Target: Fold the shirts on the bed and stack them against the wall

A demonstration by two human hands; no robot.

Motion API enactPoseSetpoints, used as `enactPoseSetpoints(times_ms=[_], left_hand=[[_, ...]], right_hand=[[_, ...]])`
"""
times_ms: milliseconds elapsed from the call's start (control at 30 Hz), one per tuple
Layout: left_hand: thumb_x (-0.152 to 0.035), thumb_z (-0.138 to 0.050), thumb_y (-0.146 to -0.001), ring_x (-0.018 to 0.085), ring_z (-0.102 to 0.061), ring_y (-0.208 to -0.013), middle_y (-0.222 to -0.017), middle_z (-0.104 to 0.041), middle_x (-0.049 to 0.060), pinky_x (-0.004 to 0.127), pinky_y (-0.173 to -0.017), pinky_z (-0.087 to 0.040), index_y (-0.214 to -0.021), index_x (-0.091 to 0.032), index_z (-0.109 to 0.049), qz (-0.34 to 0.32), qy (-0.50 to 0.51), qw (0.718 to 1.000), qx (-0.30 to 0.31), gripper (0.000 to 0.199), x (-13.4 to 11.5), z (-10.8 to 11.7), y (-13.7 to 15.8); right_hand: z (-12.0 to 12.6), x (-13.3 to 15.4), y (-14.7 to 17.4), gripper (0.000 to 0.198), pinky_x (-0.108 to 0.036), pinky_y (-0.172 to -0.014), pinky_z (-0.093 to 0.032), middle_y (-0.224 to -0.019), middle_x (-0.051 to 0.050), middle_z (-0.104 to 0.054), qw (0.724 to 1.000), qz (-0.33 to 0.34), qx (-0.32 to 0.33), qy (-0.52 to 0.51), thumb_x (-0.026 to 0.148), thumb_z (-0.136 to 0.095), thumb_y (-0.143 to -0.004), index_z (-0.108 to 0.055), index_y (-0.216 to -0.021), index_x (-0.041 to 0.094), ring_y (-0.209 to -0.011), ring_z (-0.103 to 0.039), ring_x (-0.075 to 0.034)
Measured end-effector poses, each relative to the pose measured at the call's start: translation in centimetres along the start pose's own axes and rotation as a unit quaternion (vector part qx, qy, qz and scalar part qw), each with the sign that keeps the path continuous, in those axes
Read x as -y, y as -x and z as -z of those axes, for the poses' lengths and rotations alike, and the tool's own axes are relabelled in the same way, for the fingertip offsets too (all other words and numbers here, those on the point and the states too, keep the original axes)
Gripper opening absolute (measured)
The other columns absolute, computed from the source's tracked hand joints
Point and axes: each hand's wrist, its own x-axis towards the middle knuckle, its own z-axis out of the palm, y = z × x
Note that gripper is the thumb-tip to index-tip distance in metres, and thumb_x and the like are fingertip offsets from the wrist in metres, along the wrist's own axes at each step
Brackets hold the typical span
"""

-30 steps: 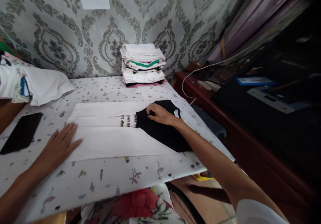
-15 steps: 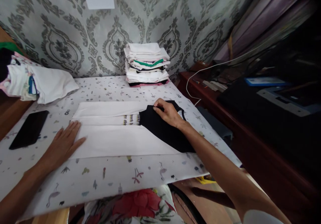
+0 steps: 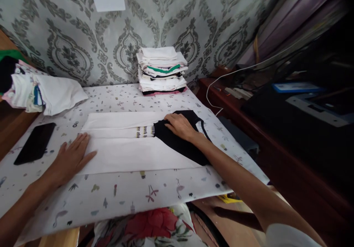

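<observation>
A white T-shirt (image 3: 118, 153) with black sleeves lies flat on the table, its sides folded in toward the middle. Dark lettering shows in the gap between the folds. Its neckline points to the right. My left hand (image 3: 72, 156) lies flat with fingers stretched at the shirt's left end, by the hem. On the black sleeve cloth (image 3: 179, 143) near the collar rests my right hand (image 3: 181, 126), palm down, fingers spread over the fabric.
A stack of folded clothes (image 3: 162, 72) stands against the wall. At the left is a heap of clothes (image 3: 59, 92), with a black phone (image 3: 35, 143) below it. A dark red desk (image 3: 249, 136) with a white cable (image 3: 207, 94) borders the table's right side.
My right hand has gone from pinching the black cloth to lying on it with looser fingers, slightly farther left. My left hand has stayed at the hem.
</observation>
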Motion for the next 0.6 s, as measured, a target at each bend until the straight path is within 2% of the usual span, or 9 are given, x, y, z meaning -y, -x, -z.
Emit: enactPoseSetpoints(times_ms=[100,200,267,333,400,500,600], left_hand=[[-0.061,-0.024,-0.098,0.032,-0.022,-0.151,-0.164,-0.025,0.014,0.054,-0.12,-0.019,-0.159,-0.016,-0.017,-0.047,0.033,0.998,-0.003,0.076,-4.2,2.6,-1.8],[-0.053,-0.02,-0.103,0.023,-0.022,-0.152,-0.166,-0.021,0.007,0.045,-0.124,-0.012,-0.159,-0.023,-0.015,-0.169,0.087,0.982,0.019,0.064,-11.5,4.4,-4.8],[-0.054,-0.018,-0.103,0.021,-0.017,-0.153,-0.166,-0.02,0.006,0.042,-0.125,-0.006,-0.159,-0.023,-0.016,-0.268,0.113,0.956,0.029,0.064,-16.3,4.4,-6.7],[-0.06,-0.021,-0.101,0.022,-0.01,-0.154,-0.167,-0.015,0.009,0.042,-0.125,-0.002,-0.159,-0.019,-0.017,-0.328,0.13,0.935,0.038,0.07,-19.6,3.4,-8.3],[-0.066,-0.022,-0.098,0.024,-0.008,-0.155,-0.166,-0.013,0.012,0.044,-0.125,-0.001,-0.158,-0.015,-0.017,-0.346,0.141,0.925,0.068,0.079,-21.2,2.1,-9.2],[-0.071,-0.021,-0.096,0.025,-0.007,-0.155,-0.166,-0.013,0.015,0.045,-0.124,-0.002,-0.158,-0.013,-0.017,-0.336,0.157,0.921,0.115,0.085,-21.3,0.9,-9.5],[-0.071,-0.021,-0.095,0.025,-0.005,-0.155,-0.166,-0.012,0.015,0.046,-0.124,0.001,-0.159,-0.015,-0.014,-0.338,0.17,0.919,0.113,0.086,-20.9,0.6,-9.2]], right_hand=[[0.3,-1.3,0.3,0.026,-0.041,-0.091,-0.04,-0.109,-0.012,-0.07,0.999,-0.027,0.011,-0.02,0.035,-0.055,-0.096,-0.057,-0.117,0.019,-0.101,-0.063,-0.027],[1.3,-2.5,0.8,0.031,-0.039,-0.086,-0.043,-0.106,-0.011,-0.072,0.997,-0.061,0.043,-0.024,0.043,-0.056,-0.094,-0.06,-0.114,0.019,-0.097,-0.065,-0.027],[1.7,-3.4,1.2,0.032,-0.037,-0.081,-0.044,-0.103,-0.01,-0.072,0.994,-0.086,0.062,-0.018,0.046,-0.057,-0.093,-0.062,-0.111,0.019,-0.095,-0.065,-0.027],[1.9,-4.2,1.6,0.03,-0.035,-0.076,-0.044,-0.1,-0.008,-0.072,0.992,-0.101,0.071,-0.013,0.046,-0.06,-0.09,-0.064,-0.107,0.021,-0.092,-0.066,-0.026],[2.0,-4.9,2.1,0.025,-0.033,-0.073,-0.045,-0.097,-0.006,-0.073,0.992,-0.11,0.065,-0.011,0.043,-0.064,-0.088,-0.066,-0.103,0.023,-0.089,-0.066,-0.025],[1.9,-4.9,2.8,0.024,-0.037,-0.077,-0.048,-0.098,-0.008,-0.073,0.992,-0.122,0.014,0.021,0.038,-0.063,-0.088,-0.066,-0.106,0.022,-0.09,-0.067,-0.027],[1.4,-3.5,3.1,0.033,-0.05,-0.093,-0.046,-0.122,-0.017,-0.067,0.989,-0.087,-0.076,0.087,0.031,-0.057,-0.091,-0.063,-0.121,0.018,-0.111,-0.062,-0.035]])
